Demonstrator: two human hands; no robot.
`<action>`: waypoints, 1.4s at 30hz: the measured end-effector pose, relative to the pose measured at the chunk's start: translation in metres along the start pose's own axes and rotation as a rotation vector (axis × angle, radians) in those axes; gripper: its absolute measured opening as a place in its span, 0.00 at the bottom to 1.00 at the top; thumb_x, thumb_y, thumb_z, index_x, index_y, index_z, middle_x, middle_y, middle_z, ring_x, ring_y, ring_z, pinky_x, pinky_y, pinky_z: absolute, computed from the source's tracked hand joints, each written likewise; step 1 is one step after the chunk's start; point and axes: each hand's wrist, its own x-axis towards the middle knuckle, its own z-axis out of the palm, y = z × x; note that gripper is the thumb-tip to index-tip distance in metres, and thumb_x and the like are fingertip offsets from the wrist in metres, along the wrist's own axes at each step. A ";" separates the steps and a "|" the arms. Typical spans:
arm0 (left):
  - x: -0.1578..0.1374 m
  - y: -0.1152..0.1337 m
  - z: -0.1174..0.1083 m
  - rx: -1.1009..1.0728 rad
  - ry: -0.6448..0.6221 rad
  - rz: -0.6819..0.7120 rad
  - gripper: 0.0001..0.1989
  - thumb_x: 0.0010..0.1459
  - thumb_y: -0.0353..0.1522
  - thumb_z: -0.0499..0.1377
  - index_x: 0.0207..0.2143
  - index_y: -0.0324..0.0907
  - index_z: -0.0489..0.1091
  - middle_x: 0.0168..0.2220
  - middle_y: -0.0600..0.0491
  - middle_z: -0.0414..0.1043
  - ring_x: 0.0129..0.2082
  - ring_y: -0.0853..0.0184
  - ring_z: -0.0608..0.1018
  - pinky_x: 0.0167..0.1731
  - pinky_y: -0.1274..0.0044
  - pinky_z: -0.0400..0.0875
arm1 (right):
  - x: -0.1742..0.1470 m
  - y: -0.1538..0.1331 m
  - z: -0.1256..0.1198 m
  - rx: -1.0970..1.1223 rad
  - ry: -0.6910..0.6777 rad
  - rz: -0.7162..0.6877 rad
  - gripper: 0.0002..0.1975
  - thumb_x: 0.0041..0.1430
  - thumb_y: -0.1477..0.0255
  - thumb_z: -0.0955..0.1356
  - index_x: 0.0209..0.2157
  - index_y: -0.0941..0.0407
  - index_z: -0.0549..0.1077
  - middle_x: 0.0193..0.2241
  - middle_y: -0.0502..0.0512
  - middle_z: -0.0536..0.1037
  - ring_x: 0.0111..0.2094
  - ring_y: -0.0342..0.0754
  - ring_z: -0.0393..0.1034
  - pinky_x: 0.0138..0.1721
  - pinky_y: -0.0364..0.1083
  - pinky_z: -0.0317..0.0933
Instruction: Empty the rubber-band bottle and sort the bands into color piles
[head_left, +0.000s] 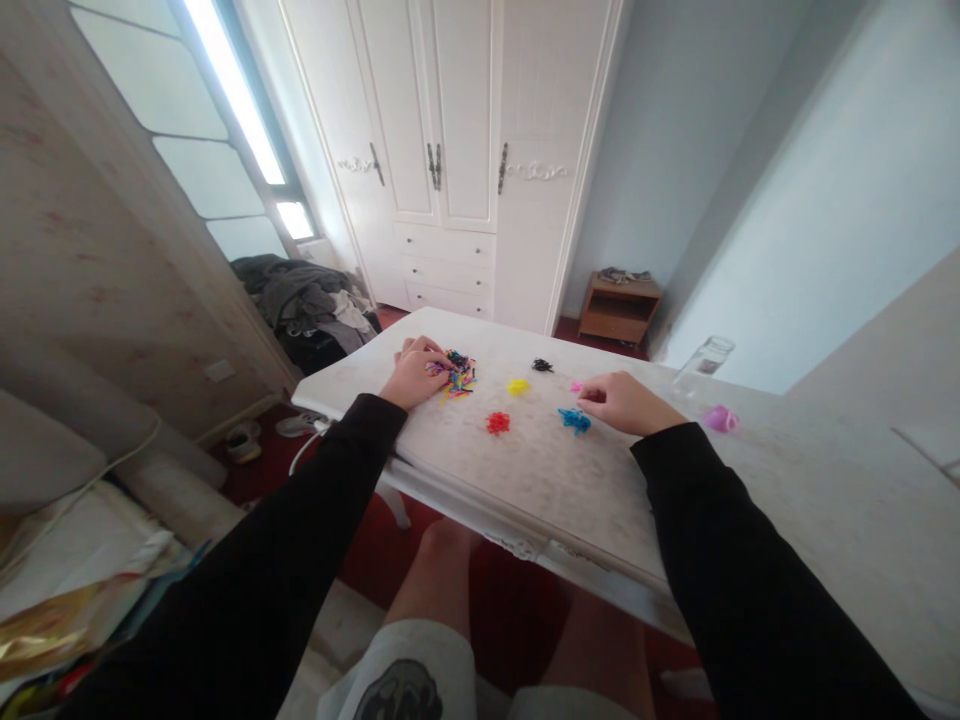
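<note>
My left hand [415, 371] rests at the left side of a pile of mixed small coloured pieces [460, 374], its fingers bent together and touching them. Whether a piece is between those fingertips is too small to tell. My right hand [619, 401] is closed in a pinch beside a little pink heap [576, 386], just above and right of a blue heap [574, 420]. What it pinches, if anything, is hidden. Between my hands lie a red heap [498, 423], a yellow heap [518, 386] and a black heap [542, 366] of similar thin pieces.
The white table [480, 470] spans the view in front of my knees. To the right stand a clear glass bottle [705, 362] and a purple-pink object [721, 418]. Beyond are a white wardrobe [450, 120], a small wooden cabinet [619, 308] and piled clothes [307, 300].
</note>
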 end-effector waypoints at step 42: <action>0.002 -0.004 -0.003 -0.195 0.055 0.021 0.08 0.62 0.38 0.59 0.35 0.44 0.76 0.39 0.48 0.78 0.46 0.57 0.79 0.56 0.63 0.72 | 0.001 0.000 0.001 0.013 -0.010 -0.028 0.12 0.59 0.68 0.68 0.23 0.56 0.77 0.24 0.55 0.80 0.27 0.47 0.68 0.33 0.48 0.56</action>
